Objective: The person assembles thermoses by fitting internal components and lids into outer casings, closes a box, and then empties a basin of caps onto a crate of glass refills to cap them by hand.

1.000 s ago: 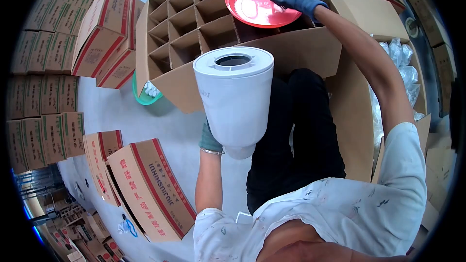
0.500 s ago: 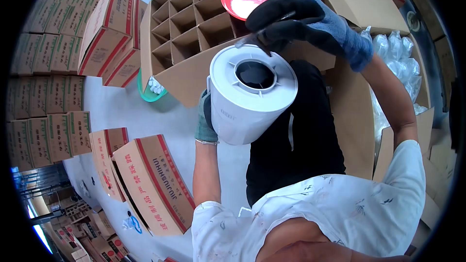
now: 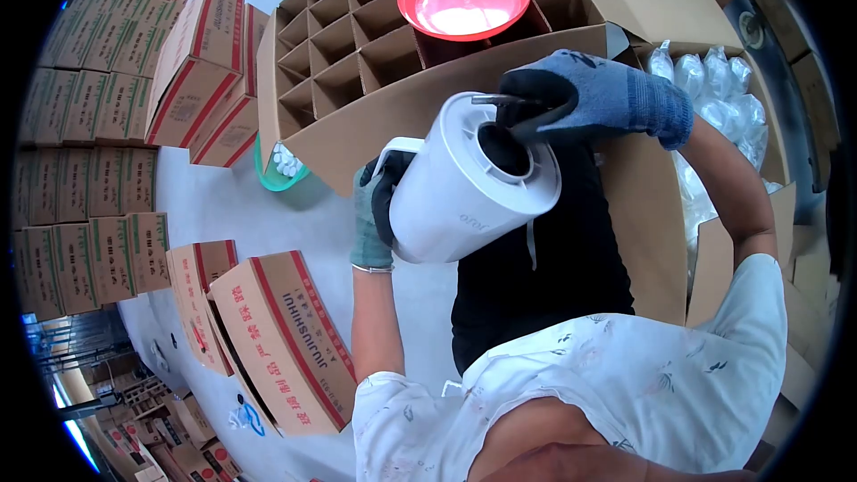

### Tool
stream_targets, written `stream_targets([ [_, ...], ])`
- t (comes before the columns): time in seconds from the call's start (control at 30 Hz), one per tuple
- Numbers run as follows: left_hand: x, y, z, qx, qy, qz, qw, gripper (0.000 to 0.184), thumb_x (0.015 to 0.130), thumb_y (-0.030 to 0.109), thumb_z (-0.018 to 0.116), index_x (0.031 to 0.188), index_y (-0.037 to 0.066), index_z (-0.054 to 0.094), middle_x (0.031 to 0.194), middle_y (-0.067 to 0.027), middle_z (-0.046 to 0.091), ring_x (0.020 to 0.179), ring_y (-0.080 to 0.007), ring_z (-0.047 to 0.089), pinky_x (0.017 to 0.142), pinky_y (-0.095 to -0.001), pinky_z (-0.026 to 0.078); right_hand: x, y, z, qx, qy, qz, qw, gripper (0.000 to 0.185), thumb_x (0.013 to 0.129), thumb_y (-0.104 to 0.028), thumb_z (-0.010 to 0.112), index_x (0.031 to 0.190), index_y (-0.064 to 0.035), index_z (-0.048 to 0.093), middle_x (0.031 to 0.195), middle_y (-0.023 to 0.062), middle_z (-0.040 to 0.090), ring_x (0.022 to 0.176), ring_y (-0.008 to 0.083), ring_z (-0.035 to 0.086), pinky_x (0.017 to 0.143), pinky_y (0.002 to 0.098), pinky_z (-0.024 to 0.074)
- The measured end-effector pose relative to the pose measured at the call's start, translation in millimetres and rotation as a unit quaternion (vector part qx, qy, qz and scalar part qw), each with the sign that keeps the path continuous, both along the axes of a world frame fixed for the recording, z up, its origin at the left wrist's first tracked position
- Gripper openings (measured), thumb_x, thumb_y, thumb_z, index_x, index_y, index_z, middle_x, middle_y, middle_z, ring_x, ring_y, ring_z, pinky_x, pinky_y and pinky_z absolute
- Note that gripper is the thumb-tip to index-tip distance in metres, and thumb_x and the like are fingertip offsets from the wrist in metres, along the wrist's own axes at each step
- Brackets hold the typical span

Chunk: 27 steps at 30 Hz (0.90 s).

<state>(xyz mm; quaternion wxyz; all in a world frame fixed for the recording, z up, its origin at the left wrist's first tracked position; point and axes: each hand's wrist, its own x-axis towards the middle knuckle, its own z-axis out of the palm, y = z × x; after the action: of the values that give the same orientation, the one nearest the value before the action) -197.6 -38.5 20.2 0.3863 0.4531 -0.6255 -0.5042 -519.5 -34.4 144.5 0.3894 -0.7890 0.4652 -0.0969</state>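
Holding a white jug (image 3: pixel 446 205) by its handle side, the person's left hand (image 3: pixel 375 214), in a green and black glove, is curled tight around it. The jug is tipped over above the person's black pants (image 3: pixel 544 277), and its round end with a dark hole points up and to the right. The right hand (image 3: pixel 567 96), in a blue and black glove, pinches a small dark stick (image 3: pixel 486 99) right by that end. It is hard to tell if the stick touches the jug.

Just past the jug is a big box (image 3: pixel 344 153) split into many little squares. A red bowl (image 3: pixel 464 37) sits on top of it. To the right, clear bags (image 3: pixel 741 116) fill another box. To the left, a green tub (image 3: pixel 281 183) with white bits (image 3: pixel 287 161) in it stands on the gray floor (image 3: pixel 210 214), near some brown boxes (image 3: pixel 290 330).
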Motion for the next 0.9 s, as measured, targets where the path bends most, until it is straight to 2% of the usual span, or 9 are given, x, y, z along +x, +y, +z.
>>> stream_targets([
  [0.13,4.0,-2.8,-17.5,0.018,0.001,0.001,1.0,0.022,0.09,0.008,0.05,0.103,-0.001,0.066,0.096,-0.0076,0.067,0.08,-0.0139,0.062,0.071,-0.0269,0.051,5.3,11.6,-9.3,-0.113,-0.026,-0.048,0.992,0.049,0.085,-0.024,0.069,0.129,-0.0064,0.054,0.11,0.0122,0.063,0.1,0.0252,0.06,0.094,0.036,0.0454],
  [0.23,3.2,-0.4,-25.5,-0.034,-0.01,0.012,0.999,0.023,0.091,0.01,0.05,0.104,-0.002,0.066,0.095,-0.0074,0.067,0.078,-0.0142,0.063,0.071,-0.0266,0.05,5.6,14.7,-31.3,-0.094,-0.368,-0.061,0.923,0.044,0.083,-0.025,0.071,0.121,-0.0048,0.059,0.104,0.0117,0.067,0.098,0.0219,0.064,0.093,0.0325,0.0493],
  [0.27,1.6,2.2,-23.9,-0.02,0.012,0.015,1.0,0.023,0.091,0.01,0.051,0.104,-0.002,0.066,0.094,-0.0075,0.067,0.078,-0.0143,0.063,0.071,-0.0264,0.05,9.8,17.6,-37.5,-0.068,-0.411,-0.062,0.907,0.046,0.083,-0.021,0.071,0.124,-0.0041,0.057,0.108,0.0116,0.066,0.102,0.0211,0.063,0.096,0.0318,0.0474],
  [0.33,-6.3,8.6,-2.7,0.097,0.135,0.011,0.986,0.023,0.092,0.011,0.052,0.104,-0.002,0.066,0.094,-0.0078,0.068,0.078,-0.0148,0.063,0.071,-0.0261,0.05,24.9,32.8,-40.1,-0.15,-0.335,-0.119,0.922,0.042,0.086,-0.023,0.068,0.121,-0.0024,0.058,0.104,0.0142,0.066,0.096,0.0219,0.064,0.089,0.0326,0.0504],
  [0.43,-1.2,11.9,-2.7,0.144,0.153,0.057,0.976,0.023,0.091,0.01,0.052,0.104,-0.003,0.066,0.094,-0.0086,0.068,0.081,-0.015,0.063,0.073,-0.0264,0.05,33.1,33.0,-43.2,-0.176,-0.261,-0.153,0.937,0.039,0.087,-0.028,0.065,0.115,-0.0012,0.06,0.1,0.0161,0.066,0.091,0.0247,0.065,0.083,0.0339,0.0519],
  [0.57,-0.5,32.3,5.4,-0.025,0.015,0.121,0.992,0.023,0.09,0.009,0.052,0.105,-0.004,0.064,0.094,-0.0103,0.068,0.084,-0.0165,0.064,0.076,-0.0292,0.051,36.2,30.4,-36.7,-0.154,-0.163,-0.152,0.963,0.035,0.087,-0.021,0.064,0.114,0.0002,0.058,0.095,0.0127,0.067,0.09,0.0191,0.065,0.08,0.0308,0.0531],
  [0.67,-12.8,46.4,15.3,-0.029,0.091,0.226,0.969,0.023,0.089,0.008,0.053,0.106,-0.004,0.064,0.097,-0.0128,0.068,0.086,-0.0194,0.064,0.08,-0.0317,0.051,37.6,27.8,-50.3,-0.163,-0.18,-0.209,0.947,0.029,0.088,-0.022,0.062,0.105,0.0011,0.06,0.089,0.0098,0.067,0.085,0.0158,0.064,0.075,0.0286,0.0516],
  [0.77,-25.2,51.5,23.5,-0.128,0.124,0.233,0.956,0.022,0.088,0.006,0.053,0.105,-0.004,0.064,0.101,-0.016,0.068,0.089,-0.0224,0.064,0.084,-0.0337,0.05,39.4,25.7,-62.5,-0.199,-0.189,-0.237,0.932,0.039,0.087,-0.035,0.061,0.108,-0.0024,0.063,0.09,0.0147,0.067,0.078,0.0256,0.067,0.073,0.0358,0.0537],
  [0.9,-24.1,53.7,21.1,-0.198,0.107,0.234,0.946,0.022,0.089,0.008,0.054,0.104,-0.005,0.064,0.103,-0.0164,0.068,0.09,-0.0223,0.065,0.084,-0.0341,0.05,35.2,-0.5,-74.2,-0.082,-0.286,-0.225,0.928,0.037,0.089,-0.036,0.061,0.105,-0.0022,0.064,0.086,0.0095,0.066,0.076,0.0188,0.064,0.071,0.032,0.0521],
])
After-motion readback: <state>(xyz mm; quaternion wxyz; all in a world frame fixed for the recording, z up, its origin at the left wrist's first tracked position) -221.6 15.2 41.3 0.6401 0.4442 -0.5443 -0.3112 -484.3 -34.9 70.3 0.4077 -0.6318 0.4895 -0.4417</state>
